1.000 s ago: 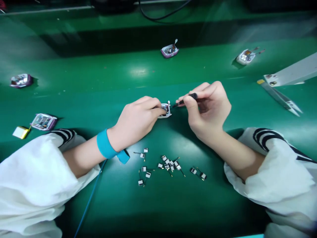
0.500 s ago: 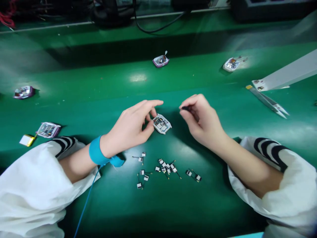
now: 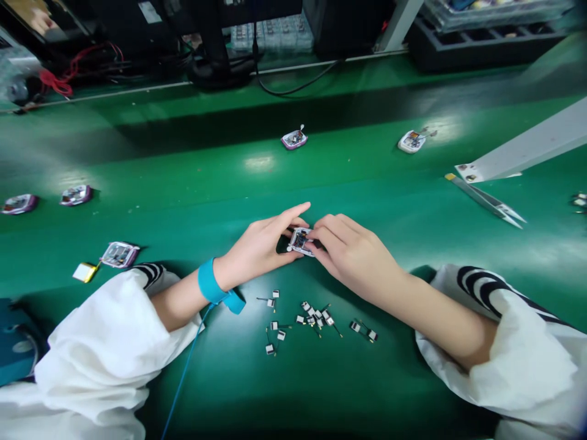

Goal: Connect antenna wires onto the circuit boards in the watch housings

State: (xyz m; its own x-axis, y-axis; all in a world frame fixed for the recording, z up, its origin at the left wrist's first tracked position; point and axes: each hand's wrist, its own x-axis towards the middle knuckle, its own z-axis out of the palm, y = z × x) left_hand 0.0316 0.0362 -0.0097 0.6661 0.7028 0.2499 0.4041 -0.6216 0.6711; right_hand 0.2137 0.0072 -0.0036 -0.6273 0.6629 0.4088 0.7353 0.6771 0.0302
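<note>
A small white watch case [image 3: 300, 239] with an exposed circuit board lies at the middle of the green work surface. My left hand [image 3: 268, 239], with a blue wrist strap [image 3: 210, 282], grips its left side between thumb and fingers, the index finger stretched out beyond it. My right hand [image 3: 351, 250] has its fingers bent and pinched together at the case's right side. They cover part of the board, and whatever is between the fingertips is hidden. Nearer me lie several small modules [image 3: 316, 316] with short black leads, in loose groups.
Tweezers [image 3: 488, 201] lie at the right beneath a white arm [image 3: 527, 143]. Other open watch cases include a purple one [image 3: 294, 139] and a white one [image 3: 411, 141] farther back. At left, a battery [image 3: 85, 272] is wired to another case [image 3: 120, 254]. A black cable [image 3: 298, 91] hangs behind.
My right hand has come left onto the watch case, and the small black part in its fingers is now out of sight. My left hand now grips the case. The camera view has shifted.
</note>
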